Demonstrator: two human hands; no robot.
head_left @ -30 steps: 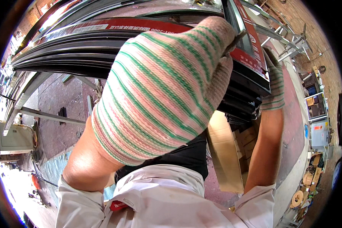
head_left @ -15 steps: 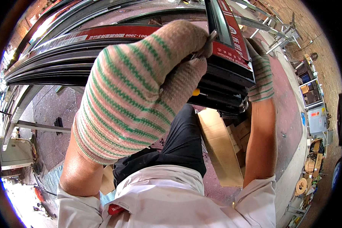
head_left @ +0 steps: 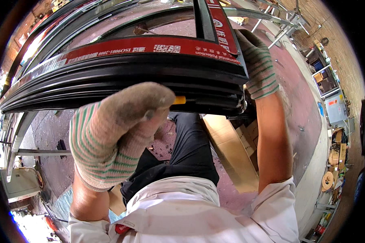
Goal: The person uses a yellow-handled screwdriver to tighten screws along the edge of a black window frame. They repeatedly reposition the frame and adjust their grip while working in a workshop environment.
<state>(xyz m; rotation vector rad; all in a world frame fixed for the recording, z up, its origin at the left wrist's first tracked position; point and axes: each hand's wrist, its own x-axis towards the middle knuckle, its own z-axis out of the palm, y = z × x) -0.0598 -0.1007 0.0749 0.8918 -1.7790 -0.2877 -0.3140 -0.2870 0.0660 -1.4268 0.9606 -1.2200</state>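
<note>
Slippage of the yellow-handled tool (head_left: 180, 100) along the red-labelled black frame's near side (head_left: 150, 73) could be caused by loose holding, the striped-gloved left hand's fingers (head_left: 160, 95) being curled at its handle, any grip by the right hand (head_left: 258, 65) at the frame's right end being hidden.

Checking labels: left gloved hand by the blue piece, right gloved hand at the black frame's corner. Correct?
Colour's off: the head view shows a yellow piece by the left hand, not blue. Rest stands: right hand at the black frame.
</note>
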